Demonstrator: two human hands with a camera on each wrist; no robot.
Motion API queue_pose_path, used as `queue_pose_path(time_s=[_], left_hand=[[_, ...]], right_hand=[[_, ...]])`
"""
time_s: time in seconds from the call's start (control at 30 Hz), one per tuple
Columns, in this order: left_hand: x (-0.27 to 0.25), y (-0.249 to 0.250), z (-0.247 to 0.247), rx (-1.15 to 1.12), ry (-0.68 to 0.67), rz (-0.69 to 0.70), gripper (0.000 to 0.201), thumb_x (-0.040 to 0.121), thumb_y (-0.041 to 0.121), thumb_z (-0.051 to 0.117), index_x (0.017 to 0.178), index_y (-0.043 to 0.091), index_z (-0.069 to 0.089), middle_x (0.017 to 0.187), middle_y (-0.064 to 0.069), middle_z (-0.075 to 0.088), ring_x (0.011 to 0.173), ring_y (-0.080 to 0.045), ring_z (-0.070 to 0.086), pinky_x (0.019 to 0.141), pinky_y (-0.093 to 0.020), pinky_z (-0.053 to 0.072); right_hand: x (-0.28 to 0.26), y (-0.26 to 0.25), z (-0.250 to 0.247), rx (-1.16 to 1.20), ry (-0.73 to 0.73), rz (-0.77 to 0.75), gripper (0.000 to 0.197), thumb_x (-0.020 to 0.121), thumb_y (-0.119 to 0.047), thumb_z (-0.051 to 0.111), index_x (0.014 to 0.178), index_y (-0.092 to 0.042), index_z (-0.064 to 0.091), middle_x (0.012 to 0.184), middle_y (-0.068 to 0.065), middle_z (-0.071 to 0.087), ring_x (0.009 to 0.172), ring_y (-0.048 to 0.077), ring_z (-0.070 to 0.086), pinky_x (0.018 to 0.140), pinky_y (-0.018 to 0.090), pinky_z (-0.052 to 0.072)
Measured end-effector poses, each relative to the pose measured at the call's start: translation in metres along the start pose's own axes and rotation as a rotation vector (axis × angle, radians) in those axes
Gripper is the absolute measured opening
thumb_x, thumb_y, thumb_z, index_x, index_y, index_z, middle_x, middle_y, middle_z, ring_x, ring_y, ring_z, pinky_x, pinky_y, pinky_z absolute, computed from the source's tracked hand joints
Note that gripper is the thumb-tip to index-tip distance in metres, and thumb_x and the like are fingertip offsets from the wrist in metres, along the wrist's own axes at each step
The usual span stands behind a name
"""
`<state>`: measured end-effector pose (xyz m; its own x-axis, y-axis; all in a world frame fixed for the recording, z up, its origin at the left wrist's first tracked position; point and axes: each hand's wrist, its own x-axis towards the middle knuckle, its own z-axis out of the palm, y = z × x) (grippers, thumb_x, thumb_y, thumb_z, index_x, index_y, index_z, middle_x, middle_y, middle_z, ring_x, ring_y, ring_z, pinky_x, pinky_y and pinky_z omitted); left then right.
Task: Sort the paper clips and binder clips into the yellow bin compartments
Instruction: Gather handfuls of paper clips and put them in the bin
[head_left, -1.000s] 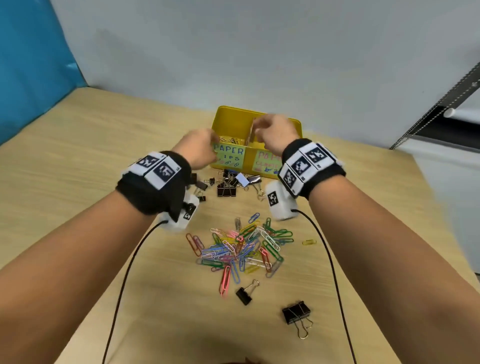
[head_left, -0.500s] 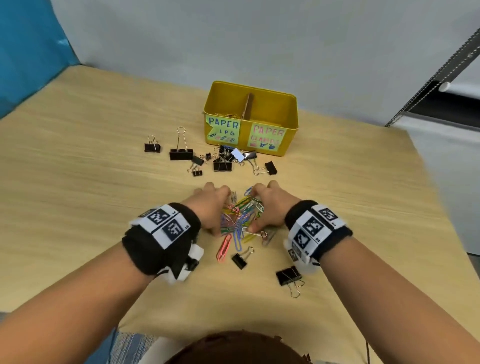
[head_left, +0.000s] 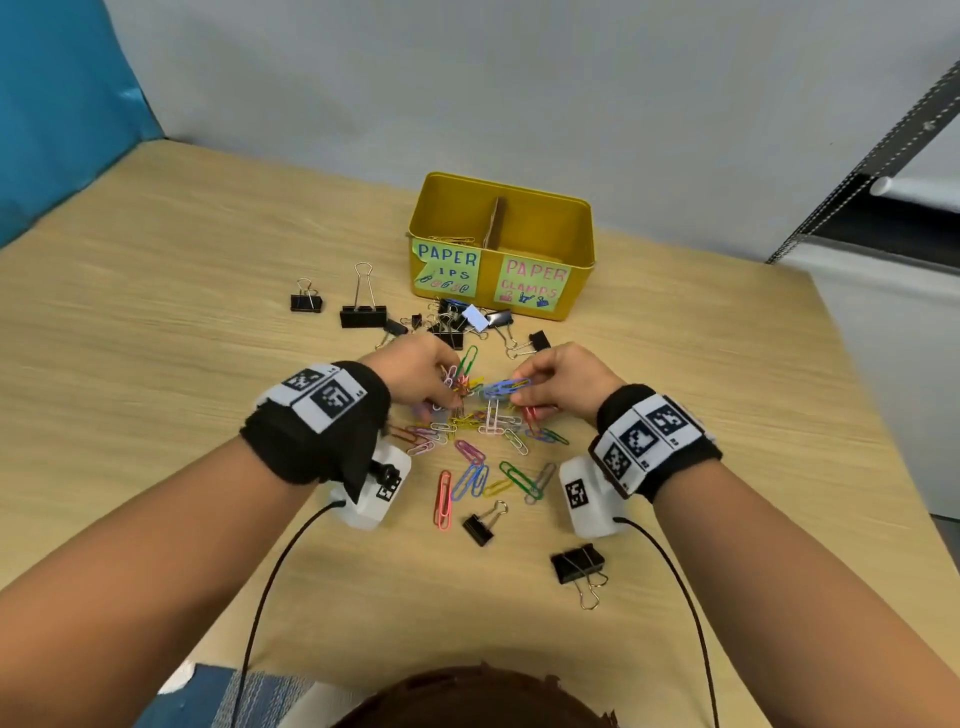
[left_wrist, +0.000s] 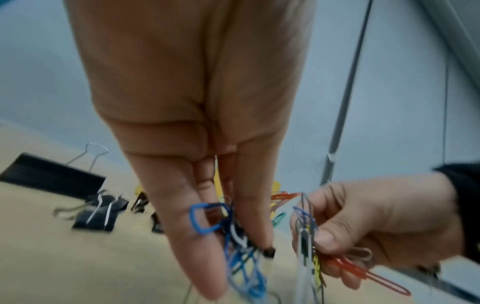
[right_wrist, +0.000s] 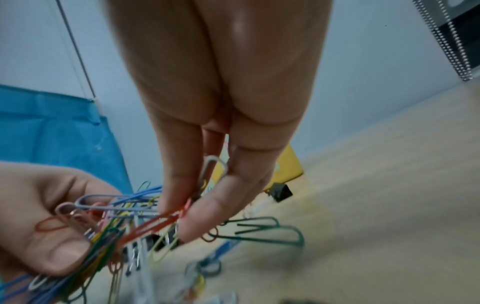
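We hold a bunch of coloured paper clips pinched in our left hand, and a second bunch pinched between thumb and fingers of our right hand, both just above the loose pile of paper clips on the wooden table. The yellow bin stands further back, with binder clips scattered before it.

We think the main risk is that the clips hook into each other: some hang loose under our fingers, so they may drop during the carry, or pull others from the pile. A small binder clip lies at the near edge of the pile and could be taken along by mistake.

The left label reads "PAPER" and then "IPS", partly torn. The right label reads "PAPER CLAMPS". Both carry small drawings.
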<state>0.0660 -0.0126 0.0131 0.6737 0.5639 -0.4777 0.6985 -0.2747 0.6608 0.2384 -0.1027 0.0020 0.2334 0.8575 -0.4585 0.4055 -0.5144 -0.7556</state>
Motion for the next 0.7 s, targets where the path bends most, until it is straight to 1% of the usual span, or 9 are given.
queue_pose_path(time_s=[0.07,0.13,0.2,0.3,0.4,0.47,0.57,0.63,0.7], left_hand=[[-0.001,0.002,-0.011,-0.127,-0.022,0.037,0.014,0.081,0.001,0.067,0.081,0.014,0.063,0.080,-0.009,0.063,0.065,-0.021,0.062,0.068,-0.031,0.058],[0.000,0.006,-0.024,-0.230,-0.009,0.076,0.018,0.080,-0.002,0.066,0.077,0.016,0.062,0.074,-0.005,0.064,0.063,-0.018,0.061,0.061,-0.023,0.058],[0.000,0.013,-0.042,-0.319,0.038,0.119,0.016,0.080,-0.003,0.066,0.079,0.013,0.064,0.072,-0.003,0.064,0.058,-0.013,0.061,0.056,-0.018,0.057],[0.004,0.026,-0.073,-0.364,0.171,0.174,0.018,0.080,0.002,0.066,0.096,0.009,0.065,0.083,-0.006,0.067,0.063,-0.016,0.062,0.056,-0.017,0.057],[0.019,0.041,-0.102,-0.336,0.386,0.213,0.029,0.080,0.002,0.067,0.109,0.004,0.063,0.092,-0.011,0.066,0.064,-0.017,0.062,0.055,-0.017,0.056],[0.031,0.050,-0.115,-0.311,0.508,0.222,0.030,0.079,0.003,0.071,0.108,0.002,0.063,0.087,-0.009,0.066,0.061,-0.017,0.063,0.056,-0.020,0.057],[0.054,0.054,-0.125,-0.256,0.589,0.182,0.019,0.076,0.005,0.074,0.093,0.006,0.065,0.073,-0.004,0.064,0.052,-0.011,0.063,0.052,-0.018,0.058],[0.065,0.053,-0.128,-0.190,0.563,0.117,0.021,0.074,0.006,0.076,0.093,0.002,0.068,0.083,-0.012,0.070,0.065,-0.018,0.070,0.067,-0.030,0.061],[0.071,0.052,-0.126,-0.089,0.468,0.049,0.037,0.074,0.009,0.076,0.109,0.002,0.067,0.099,-0.015,0.071,0.085,-0.025,0.069,0.088,-0.037,0.056]], right_hand=[[-0.001,-0.009,-0.008,0.140,0.012,-0.037,0.022,0.080,0.008,0.064,0.075,-0.013,0.061,0.056,0.003,0.063,0.038,0.001,0.060,0.048,0.015,0.054],[-0.003,-0.022,-0.016,0.285,0.018,-0.081,0.022,0.081,0.012,0.061,0.077,-0.010,0.060,0.047,-0.002,0.065,0.039,0.002,0.061,0.046,0.014,0.053],[-0.004,-0.040,-0.024,0.387,0.039,-0.135,0.022,0.081,0.013,0.059,0.078,-0.009,0.061,0.053,-0.001,0.065,0.041,0.006,0.060,0.047,0.015,0.052],[0.003,-0.072,-0.035,0.484,0.099,-0.215,0.020,0.082,0.011,0.059,0.080,-0.008,0.061,0.070,0.006,0.061,0.051,0.012,0.058,0.047,0.016,0.051],[0.025,-0.106,-0.043,0.627,0.200,-0.269,0.019,0.083,0.011,0.058,0.080,-0.007,0.061,0.070,0.004,0.062,0.046,0.007,0.062,0.046,0.016,0.053],[0.044,-0.125,-0.042,0.725,0.263,-0.270,0.018,0.085,0.010,0.057,0.078,-0.007,0.057,0.072,0.005,0.061,0.051,0.009,0.063,0.048,0.017,0.056],[0.070,-0.142,-0.036,0.715,0.332,-0.217,0.025,0.088,0.008,0.054,0.071,-0.009,0.051,0.071,0.006,0.055,0.060,0.015,0.055,0.049,0.020,0.054],[0.086,-0.146,-0.033,0.633,0.363,-0.150,0.026,0.090,0.007,0.051,0.070,-0.009,0.054,0.071,0.007,0.056,0.061,0.017,0.055,0.055,0.025,0.054],[0.095,-0.147,-0.031,0.551,0.329,-0.100,0.017,0.091,0.006,0.046,0.089,0.000,0.062,0.084,0.013,0.059,0.067,0.022,0.057,0.062,0.029,0.052]])
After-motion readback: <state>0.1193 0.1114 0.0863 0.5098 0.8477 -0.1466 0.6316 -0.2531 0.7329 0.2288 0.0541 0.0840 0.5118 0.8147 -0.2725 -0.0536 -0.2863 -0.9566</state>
